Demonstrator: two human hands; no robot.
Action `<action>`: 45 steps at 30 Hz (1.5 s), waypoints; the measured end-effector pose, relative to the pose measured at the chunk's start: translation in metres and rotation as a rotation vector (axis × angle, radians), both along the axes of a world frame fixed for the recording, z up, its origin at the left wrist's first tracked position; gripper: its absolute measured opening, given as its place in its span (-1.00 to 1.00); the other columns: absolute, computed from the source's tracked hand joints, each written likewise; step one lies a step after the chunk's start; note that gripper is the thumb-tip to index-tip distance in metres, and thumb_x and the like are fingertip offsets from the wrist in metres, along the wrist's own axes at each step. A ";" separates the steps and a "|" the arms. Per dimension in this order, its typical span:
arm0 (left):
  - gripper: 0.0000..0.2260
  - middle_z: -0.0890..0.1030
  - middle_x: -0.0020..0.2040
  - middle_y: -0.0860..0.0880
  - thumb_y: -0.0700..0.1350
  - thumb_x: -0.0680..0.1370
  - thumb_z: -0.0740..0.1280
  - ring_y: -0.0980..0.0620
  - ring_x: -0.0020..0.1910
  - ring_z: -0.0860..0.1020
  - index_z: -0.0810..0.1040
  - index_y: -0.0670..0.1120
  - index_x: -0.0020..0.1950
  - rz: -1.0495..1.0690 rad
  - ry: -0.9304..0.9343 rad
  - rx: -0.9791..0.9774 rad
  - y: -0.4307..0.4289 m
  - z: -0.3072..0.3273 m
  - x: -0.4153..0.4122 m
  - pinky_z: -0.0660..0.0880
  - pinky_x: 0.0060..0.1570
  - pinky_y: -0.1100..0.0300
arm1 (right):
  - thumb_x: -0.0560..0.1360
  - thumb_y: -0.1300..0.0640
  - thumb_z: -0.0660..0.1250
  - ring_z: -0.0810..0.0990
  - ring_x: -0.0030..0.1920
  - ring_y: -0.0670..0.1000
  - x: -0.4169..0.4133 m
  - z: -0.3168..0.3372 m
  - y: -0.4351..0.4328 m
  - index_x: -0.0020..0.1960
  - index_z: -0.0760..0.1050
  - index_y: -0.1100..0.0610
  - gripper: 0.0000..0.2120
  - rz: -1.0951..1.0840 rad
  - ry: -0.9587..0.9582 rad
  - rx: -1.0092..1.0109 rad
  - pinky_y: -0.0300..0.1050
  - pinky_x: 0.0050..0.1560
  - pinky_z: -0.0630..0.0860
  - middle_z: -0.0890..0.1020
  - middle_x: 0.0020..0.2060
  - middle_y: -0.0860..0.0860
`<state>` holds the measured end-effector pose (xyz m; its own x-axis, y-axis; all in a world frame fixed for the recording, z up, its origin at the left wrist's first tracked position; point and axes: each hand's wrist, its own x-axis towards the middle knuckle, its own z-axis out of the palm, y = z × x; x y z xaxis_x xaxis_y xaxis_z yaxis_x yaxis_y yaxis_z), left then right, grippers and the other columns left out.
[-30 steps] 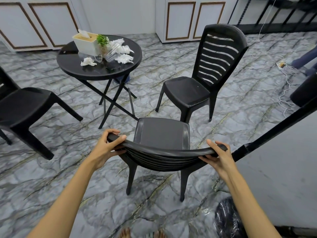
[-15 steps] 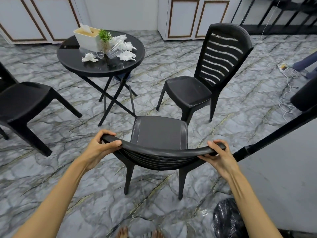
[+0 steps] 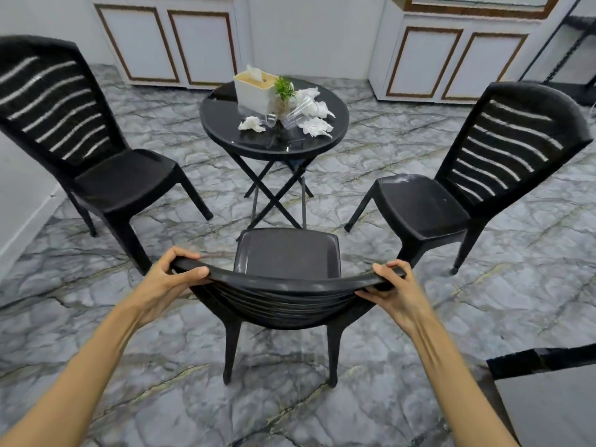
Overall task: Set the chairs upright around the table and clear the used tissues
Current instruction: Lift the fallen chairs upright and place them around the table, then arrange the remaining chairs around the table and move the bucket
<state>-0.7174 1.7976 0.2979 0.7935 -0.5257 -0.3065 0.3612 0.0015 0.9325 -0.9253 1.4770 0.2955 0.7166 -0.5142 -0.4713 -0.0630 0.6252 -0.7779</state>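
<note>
Fingers of left grip (image 3: 165,281) and right grip (image 3: 397,292) clamp the back rail of the black slatted plastic chair (image 3: 287,260), upright before the round black worktop (image 3: 223,125).

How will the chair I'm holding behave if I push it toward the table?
Probably light: the chair looks like thin moulded plastic. Its top rail may flex slightly where the left hand and right hand grip it. On the glossy floor its narrow legs would likely slide, not tip.
</note>
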 end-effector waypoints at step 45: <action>-0.46 0.38 0.43 -0.03 0.11 0.50 0.31 -0.02 0.42 0.33 0.30 -0.01 0.43 -0.012 -0.329 0.713 0.133 0.046 0.056 0.30 0.32 0.10 | 0.53 -0.22 0.17 0.41 0.35 0.12 0.177 0.071 0.163 0.38 0.33 0.21 -0.39 0.544 0.265 -1.304 0.03 0.27 0.38 0.43 0.36 0.14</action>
